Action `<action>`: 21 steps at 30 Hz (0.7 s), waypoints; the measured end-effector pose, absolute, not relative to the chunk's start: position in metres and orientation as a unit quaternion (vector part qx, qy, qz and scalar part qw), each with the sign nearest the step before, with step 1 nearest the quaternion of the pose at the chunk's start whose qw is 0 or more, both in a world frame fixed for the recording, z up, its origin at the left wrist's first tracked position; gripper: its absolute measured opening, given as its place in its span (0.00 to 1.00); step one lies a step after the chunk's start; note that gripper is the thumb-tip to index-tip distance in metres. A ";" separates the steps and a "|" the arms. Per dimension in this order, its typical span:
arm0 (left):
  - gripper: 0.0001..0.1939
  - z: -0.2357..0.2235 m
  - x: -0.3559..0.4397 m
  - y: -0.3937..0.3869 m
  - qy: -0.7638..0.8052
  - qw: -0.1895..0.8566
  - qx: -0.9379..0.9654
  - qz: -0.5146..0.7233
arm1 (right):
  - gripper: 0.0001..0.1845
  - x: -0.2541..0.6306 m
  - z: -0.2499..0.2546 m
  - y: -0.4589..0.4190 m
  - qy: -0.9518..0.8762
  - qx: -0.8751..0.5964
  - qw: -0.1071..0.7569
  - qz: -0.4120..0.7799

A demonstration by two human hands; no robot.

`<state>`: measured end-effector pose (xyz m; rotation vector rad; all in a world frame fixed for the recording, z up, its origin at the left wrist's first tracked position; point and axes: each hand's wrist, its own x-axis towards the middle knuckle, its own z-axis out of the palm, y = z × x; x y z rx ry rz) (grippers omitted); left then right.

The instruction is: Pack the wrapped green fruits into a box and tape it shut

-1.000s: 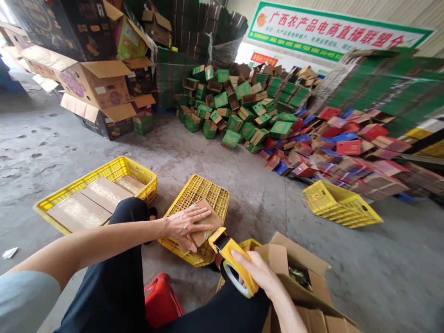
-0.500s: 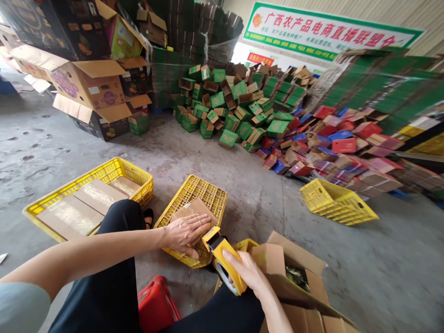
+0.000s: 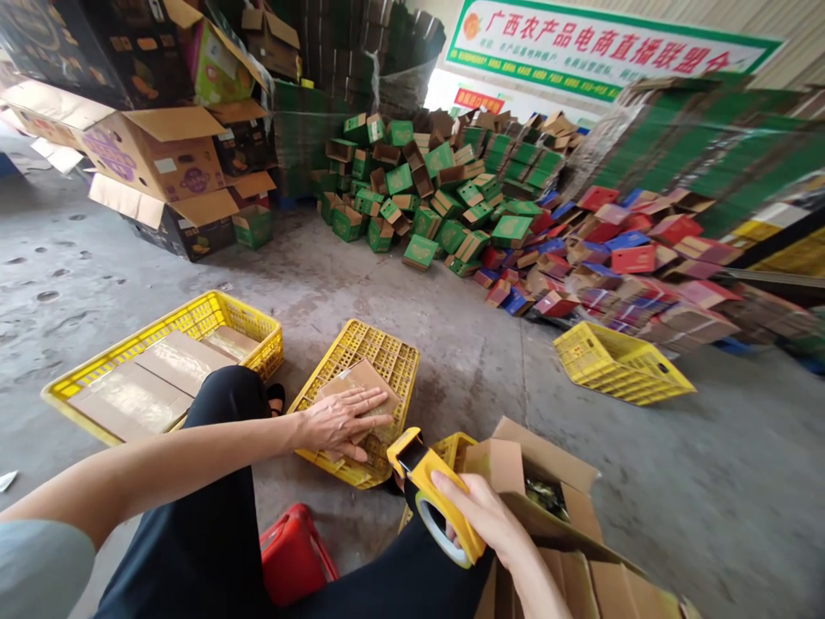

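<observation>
My left hand (image 3: 339,419) lies flat with fingers spread on a small brown cardboard box (image 3: 370,383). That box rests on an overturned yellow plastic crate (image 3: 377,348) in front of my knees. My right hand (image 3: 486,516) is closed around a yellow tape dispenser (image 3: 433,497) with a roll of clear tape, held just right of and below the box, its head pointing toward it. Under my right forearm sits an open brown carton (image 3: 554,481) with dark contents inside.
A yellow crate (image 3: 254,322) holding sealed brown boxes stands on the left. A tilted yellow crate (image 3: 619,365) lies on the concrete at right. Heaps of green (image 3: 444,193) and red-blue small boxes (image 3: 619,258) fill the back. A red stool (image 3: 296,554) is below me.
The tape dispenser in my right hand has pulled back from the small box, toward me. My left hand stays flat on the box. The view has shifted slightly.
</observation>
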<state>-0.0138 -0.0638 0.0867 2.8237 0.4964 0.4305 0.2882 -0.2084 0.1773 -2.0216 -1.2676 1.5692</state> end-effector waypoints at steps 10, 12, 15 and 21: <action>0.47 0.100 -0.019 -0.070 0.191 0.155 0.952 0.179 | 0.26 0.261 0.159 -0.172 -0.467 -0.708 0.100 0.520; 0.46 0.104 -0.027 -0.060 0.280 0.193 0.915 0.218 | 0.26 0.258 0.155 -0.170 -0.465 -0.710 0.104 0.518; 0.47 0.106 -0.047 -0.037 0.486 0.320 0.767 0.269 | 0.26 0.254 0.151 -0.168 -0.459 -0.709 0.117 0.523; 0.52 0.092 -0.078 -0.025 0.558 0.647 0.482 0.192 | 0.26 0.239 0.148 -0.158 -0.461 -0.714 0.163 0.501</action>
